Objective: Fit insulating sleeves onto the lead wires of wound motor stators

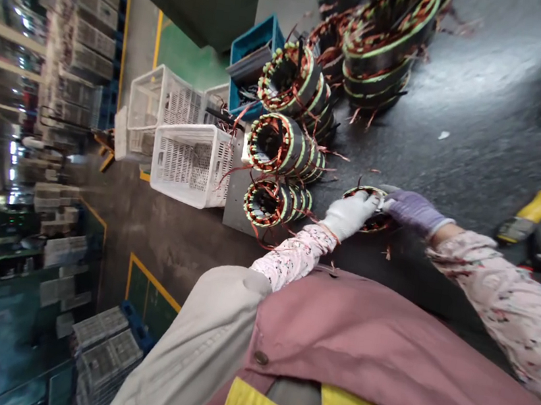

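Observation:
A wound motor stator with copper windings lies on the dark bench in front of me, largely covered by my hands. My left hand, in a white glove, reaches over it with its fingers bent onto the ring. From the other side comes my right hand in a purple glove, its fingers closed near the left fingertips at the far rim. What the right fingers pinch is hidden and slightly blurred. Left of my hands, stacked stators lie in rows with loose copper wire ends.
More stators stand stacked farther back on the bench. A yellow-handled screwdriver lies to the right. White plastic crates and a blue bin stand beyond the bench's left edge.

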The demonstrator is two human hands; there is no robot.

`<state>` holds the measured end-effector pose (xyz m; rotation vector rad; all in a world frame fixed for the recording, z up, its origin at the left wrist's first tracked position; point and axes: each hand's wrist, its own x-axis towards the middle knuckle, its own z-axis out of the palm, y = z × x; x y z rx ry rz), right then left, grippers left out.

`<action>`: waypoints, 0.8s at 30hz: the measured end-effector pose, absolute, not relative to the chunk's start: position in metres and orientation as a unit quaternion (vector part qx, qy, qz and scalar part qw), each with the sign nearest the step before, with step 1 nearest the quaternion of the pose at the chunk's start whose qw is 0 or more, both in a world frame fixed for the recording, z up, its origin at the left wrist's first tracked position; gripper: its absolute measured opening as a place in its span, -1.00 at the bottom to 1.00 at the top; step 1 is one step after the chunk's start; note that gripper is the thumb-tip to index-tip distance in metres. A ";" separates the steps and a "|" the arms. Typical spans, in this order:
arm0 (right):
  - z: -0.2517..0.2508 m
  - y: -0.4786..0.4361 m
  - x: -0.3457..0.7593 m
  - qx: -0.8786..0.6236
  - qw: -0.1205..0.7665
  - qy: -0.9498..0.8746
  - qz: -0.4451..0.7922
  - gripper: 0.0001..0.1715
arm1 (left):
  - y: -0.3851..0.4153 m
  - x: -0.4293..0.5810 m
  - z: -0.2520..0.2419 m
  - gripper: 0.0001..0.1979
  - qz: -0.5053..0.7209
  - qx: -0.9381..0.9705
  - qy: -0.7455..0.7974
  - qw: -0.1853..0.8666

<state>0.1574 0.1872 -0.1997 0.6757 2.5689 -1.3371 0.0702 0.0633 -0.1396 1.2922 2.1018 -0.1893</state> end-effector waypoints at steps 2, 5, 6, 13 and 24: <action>-0.198 0.181 0.168 0.235 0.082 0.860 -0.445 -0.64 | 0.067 0.068 -0.139 -0.53 -0.072 0.504 0.796 0.327; -0.195 0.164 0.189 0.268 0.052 0.863 -0.425 -0.53 | 0.071 0.065 -0.139 -0.64 -0.026 0.472 0.821 0.320; -0.195 0.158 0.196 0.278 0.037 0.864 -0.419 -0.50 | 0.070 0.064 -0.139 -0.66 0.012 0.436 0.841 0.319; -0.206 0.144 0.191 0.279 -0.039 0.864 -0.416 -0.53 | 0.052 0.080 -0.131 -0.70 0.190 0.180 0.894 0.363; -0.217 0.152 0.183 0.287 -0.047 0.844 -0.451 -0.57 | 0.079 0.081 -0.118 -0.57 -0.160 0.478 0.815 0.285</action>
